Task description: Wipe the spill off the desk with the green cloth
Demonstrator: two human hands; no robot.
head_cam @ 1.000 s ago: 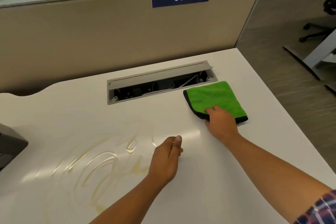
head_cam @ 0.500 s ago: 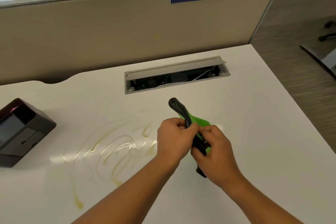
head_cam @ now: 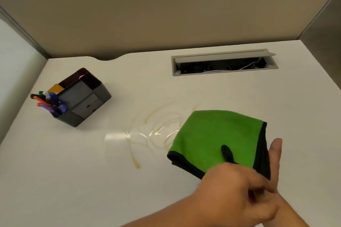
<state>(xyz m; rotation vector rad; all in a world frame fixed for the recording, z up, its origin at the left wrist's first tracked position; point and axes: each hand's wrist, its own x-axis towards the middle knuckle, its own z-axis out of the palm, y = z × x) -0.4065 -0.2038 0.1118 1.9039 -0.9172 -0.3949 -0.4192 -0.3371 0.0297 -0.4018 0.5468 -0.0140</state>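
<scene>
Toward the tabletop's near right, both hands pinch the green cloth [head_cam: 217, 134] at its near edge: left hand [head_cam: 230, 190], right hand [head_cam: 275, 171]; spill [head_cam: 147, 134] lies leftward, cloth's left edge overlapping it.

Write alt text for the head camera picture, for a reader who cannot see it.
Two hands, the left hand in front of the right hand, hold a folded green cloth at the edge of a yellowish spill on a white desk. A black pen organizer stands to the left.
</scene>
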